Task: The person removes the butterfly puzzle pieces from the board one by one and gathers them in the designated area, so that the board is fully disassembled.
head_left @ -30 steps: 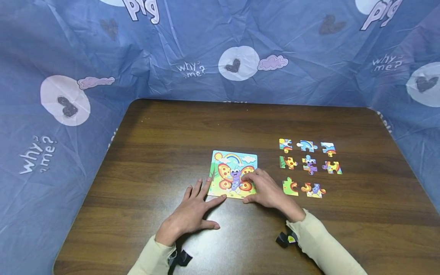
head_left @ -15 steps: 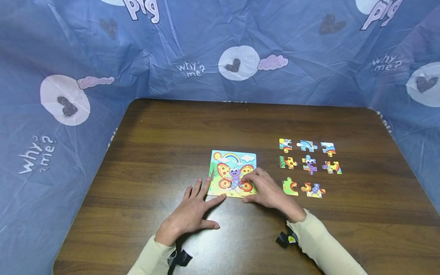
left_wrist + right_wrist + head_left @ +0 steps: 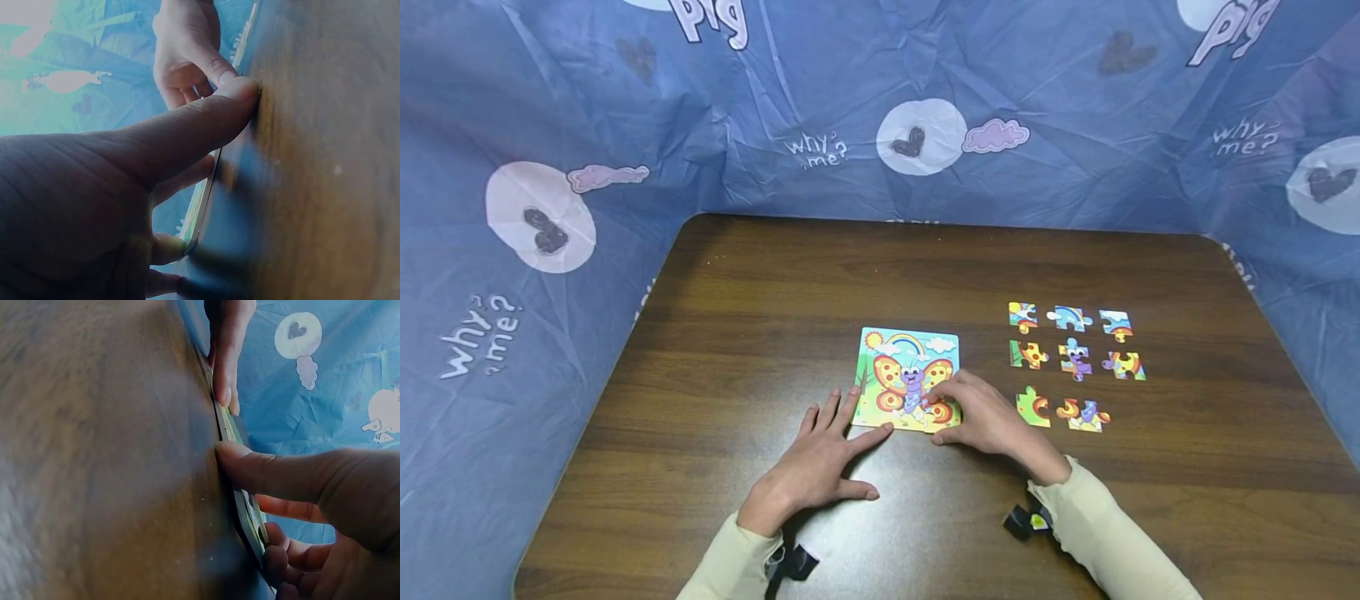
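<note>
A square butterfly puzzle board lies flat in the middle of the table in the head view. My left hand is spread with straight fingers; its index and thumb-side fingertips touch the board's left and lower edges. My right hand curls over the board's lower right corner, thumb at the front edge, fingertips on the picture. Between them it pinches a puzzle piece with an orange swirl, partly hidden by the hand. In the right wrist view the thumb meets the board's edge, fingers bent opposite.
Several loose puzzle pieces lie in rows on the table to the right of the board. The brown wooden table is bordered at the back and sides by a blue printed cloth.
The board has shifted very slightly left since a second ago. My right hand's fingers have moved slightly at the lower right corner. The left hand stays nearly still.
</note>
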{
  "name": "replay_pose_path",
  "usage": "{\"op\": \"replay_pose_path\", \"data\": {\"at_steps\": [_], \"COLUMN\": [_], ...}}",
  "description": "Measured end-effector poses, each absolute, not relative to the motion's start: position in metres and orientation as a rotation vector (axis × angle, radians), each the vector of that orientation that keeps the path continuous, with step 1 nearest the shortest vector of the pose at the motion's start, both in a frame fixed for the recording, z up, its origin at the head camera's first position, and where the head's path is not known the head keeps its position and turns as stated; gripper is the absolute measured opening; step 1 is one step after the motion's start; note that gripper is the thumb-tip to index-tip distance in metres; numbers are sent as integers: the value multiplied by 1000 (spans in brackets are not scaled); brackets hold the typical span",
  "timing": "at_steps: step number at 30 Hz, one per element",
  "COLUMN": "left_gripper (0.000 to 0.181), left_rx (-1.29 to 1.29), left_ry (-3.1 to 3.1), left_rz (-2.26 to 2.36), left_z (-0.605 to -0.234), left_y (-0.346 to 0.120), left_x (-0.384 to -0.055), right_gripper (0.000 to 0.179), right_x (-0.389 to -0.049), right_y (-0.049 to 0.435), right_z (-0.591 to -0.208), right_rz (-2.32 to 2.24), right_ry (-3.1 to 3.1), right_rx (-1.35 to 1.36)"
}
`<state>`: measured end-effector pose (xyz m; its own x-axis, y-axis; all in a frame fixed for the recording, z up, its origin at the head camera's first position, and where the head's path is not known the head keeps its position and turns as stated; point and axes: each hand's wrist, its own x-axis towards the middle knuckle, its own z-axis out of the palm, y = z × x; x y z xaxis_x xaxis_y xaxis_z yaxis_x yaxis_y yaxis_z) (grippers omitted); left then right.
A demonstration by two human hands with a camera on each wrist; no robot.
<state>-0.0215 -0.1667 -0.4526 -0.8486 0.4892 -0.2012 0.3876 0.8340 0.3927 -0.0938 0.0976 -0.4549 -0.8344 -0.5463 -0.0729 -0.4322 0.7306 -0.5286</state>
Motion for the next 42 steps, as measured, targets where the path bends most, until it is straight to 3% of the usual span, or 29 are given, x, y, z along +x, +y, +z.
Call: {"op": "replay_pose_path", "data": {"at_steps": [16, 42], "left_gripper": [78, 79], "left_rx": [660, 649], "left_ry": [2721, 2724], "left_rz": [500, 490], "left_z": [-453, -454], "left_y": [-167, -166], "left_x": [-21, -21], "right_gripper": [44, 47], "right_x": [-97, -99], "right_y": [120, 230], "right_z": [-443, -425], "right_rz": [-861, -836], "right_ry": [2737, 2979], "right_rx": [-764, -579]}}
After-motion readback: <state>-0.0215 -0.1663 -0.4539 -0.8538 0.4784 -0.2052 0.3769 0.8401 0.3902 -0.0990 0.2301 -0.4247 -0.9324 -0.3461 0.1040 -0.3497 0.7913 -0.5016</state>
